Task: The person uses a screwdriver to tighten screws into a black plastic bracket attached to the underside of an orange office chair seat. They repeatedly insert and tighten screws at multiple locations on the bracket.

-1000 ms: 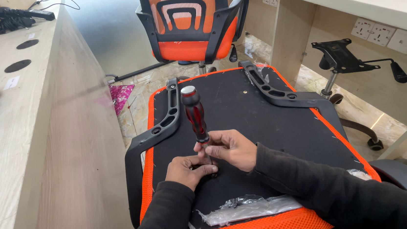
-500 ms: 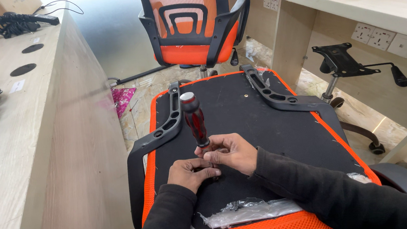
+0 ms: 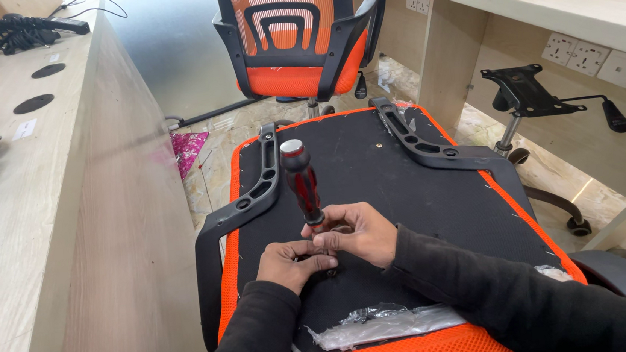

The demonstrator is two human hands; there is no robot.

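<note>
Both hands meet mid-seat: the right hand (image 3: 359, 232) grips the upright red-black screwdriver (image 3: 301, 183) low on its shaft, the left hand (image 3: 288, 264) pinching at its tip, steadying it on the upturned seat base (image 3: 421, 204); armrest bracket (image 3: 254, 192) at ten o'clock.

The person wears a plain black long-sleeved top of soft knit. The left sleeve (image 3: 255, 338) and the right sleeve (image 3: 505, 299) are both snug, creased at the forearm and ending at the wrist. The left hand (image 3: 288, 265) and the right hand (image 3: 356, 233) are bare, without gloves, rings or a watch.
</note>
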